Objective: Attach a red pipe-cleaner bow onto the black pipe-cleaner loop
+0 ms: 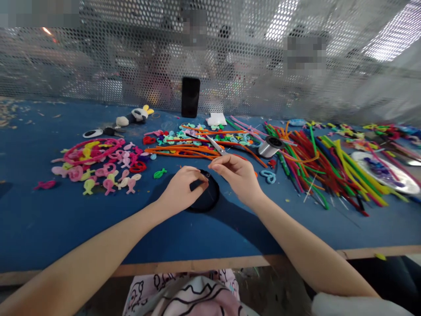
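My left hand (183,189) rests on the blue table (66,219) with its fingers curled over the rim of a black round lid (207,199), pinching something too small to name. My right hand (237,174) hovers just right of it, fingers pinched together near the left fingertips. A pair of small scissors (215,145) lies just beyond the right hand. Several orange pipe cleaners (177,151) lie behind both hands.
Small pink and yellow pipe-cleaner shapes (98,169) are heaped at left. A bundle of coloured pipe cleaners (325,166) spreads at right beside a wire spool (270,147) and a silver plate (388,171). A black phone (190,97) leans on the perforated metal screen (98,66).
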The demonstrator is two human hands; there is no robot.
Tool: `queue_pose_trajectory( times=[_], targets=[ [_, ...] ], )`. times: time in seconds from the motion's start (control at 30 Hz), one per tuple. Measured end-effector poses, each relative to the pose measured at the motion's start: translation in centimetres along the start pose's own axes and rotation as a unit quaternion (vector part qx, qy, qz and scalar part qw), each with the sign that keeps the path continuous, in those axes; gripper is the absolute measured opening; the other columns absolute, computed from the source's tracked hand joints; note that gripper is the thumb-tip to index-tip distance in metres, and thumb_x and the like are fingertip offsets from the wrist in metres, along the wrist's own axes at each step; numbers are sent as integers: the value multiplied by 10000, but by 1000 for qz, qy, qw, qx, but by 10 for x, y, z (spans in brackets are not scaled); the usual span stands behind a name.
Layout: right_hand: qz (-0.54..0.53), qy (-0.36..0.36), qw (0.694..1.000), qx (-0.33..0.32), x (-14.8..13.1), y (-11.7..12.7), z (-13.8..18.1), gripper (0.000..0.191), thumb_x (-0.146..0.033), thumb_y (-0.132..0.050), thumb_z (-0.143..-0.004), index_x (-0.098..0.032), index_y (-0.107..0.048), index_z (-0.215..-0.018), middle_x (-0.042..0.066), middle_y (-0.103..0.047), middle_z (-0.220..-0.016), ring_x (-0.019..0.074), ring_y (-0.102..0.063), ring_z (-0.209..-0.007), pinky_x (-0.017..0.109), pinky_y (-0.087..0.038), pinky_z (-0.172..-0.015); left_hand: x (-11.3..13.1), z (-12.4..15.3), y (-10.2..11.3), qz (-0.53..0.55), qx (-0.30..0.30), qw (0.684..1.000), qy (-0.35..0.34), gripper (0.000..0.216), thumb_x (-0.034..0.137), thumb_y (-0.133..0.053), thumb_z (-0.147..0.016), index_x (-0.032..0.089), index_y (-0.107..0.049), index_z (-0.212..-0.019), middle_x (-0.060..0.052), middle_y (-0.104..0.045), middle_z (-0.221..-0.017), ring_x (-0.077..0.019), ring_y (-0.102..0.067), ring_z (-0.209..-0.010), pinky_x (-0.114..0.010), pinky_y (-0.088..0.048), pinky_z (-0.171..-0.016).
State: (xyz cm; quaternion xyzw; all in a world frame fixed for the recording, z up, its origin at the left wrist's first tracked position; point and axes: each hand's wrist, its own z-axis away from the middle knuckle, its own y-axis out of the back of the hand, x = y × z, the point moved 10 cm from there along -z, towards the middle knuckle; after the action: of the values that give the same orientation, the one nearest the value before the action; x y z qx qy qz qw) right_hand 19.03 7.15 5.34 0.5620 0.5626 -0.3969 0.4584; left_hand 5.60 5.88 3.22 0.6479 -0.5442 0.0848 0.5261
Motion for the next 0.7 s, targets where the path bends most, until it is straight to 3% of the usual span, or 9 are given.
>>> queue_pose_trajectory(
  times=[0.4,0.47,0.57,0.7],
  targets=[
    [-3,11,999,-48,-18,-19,-9,226,-400,-748,-822,-194,-658,-799,26,-727,-801,131,-635,-691,306,-531,-689,1,-2,-7,-36,-39,998,14,65,256,-636,-852,225,-646,-907,-42,-743,-1000,-239,-656,-1038,-430,-493,-985],
    [8,12,998,-54,-20,-20,-12,253,-422,-758,-806,-191,-654,-803,21,-716,-786,128,-630,-680,304,-537,-679,-1,-2,-7,-56,-42,997,26,311,404,-692,-823,229,-628,-1071,-76,-710,-1184,-277,-629,-1149,-491,-451,-1052],
    [22,18,998,-57,-21,-20,-15,257,-424,-763,-801,-188,-659,-811,19,-717,-795,124,-633,-691,302,-545,-701,-9,1,-12,-112,-68,990,57,795,668,-726,-706,217,-529,-1330,-145,-541,-1473,-355,-480,-1374,-618,-246,-1186],
    [38,21,997,-65,-21,-19,-19,250,-424,-756,-809,-186,-682,-827,30,-733,-818,136,-657,-732,309,-549,-730,-18,5,-25,-156,-130,976,77,1058,795,-668,-655,194,-409,-1486,-173,-410,-1579,-368,-331,-1484,-638,-85,-1224]
  ],
)
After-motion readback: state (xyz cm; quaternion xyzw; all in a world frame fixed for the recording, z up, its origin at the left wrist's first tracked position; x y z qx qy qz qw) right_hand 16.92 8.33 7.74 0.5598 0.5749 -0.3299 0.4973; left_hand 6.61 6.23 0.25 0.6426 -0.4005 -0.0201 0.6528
